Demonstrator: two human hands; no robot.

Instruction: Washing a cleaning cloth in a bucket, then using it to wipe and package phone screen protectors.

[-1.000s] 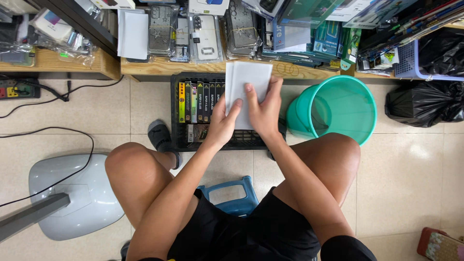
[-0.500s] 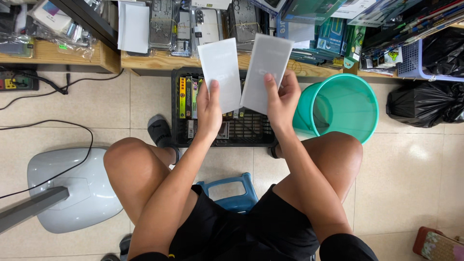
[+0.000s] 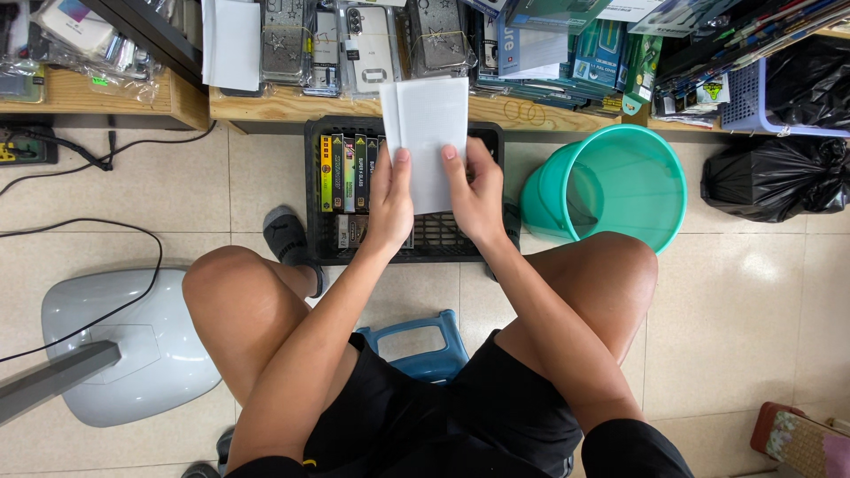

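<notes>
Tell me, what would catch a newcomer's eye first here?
Probably the white flat packets held up in the middle by both the left hand and the right hand, above a black crate of slim boxes. Just right of it stands a bright teal bucket on the tiled floor.

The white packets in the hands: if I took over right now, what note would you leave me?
Left hand: holds the white packets by their left edge, thumb on front.
Right hand: holds the same packets by the right edge.
Where: the packets are pressed together, upright over the black crate on the floor, in front of the wooden shelf.
In the crate: a row of slim boxes stands at its left side; the rest looks bare.
Nearby: a green bucket sits right of the crate.
Left: the packets are not put down anywhere yet.
</notes>
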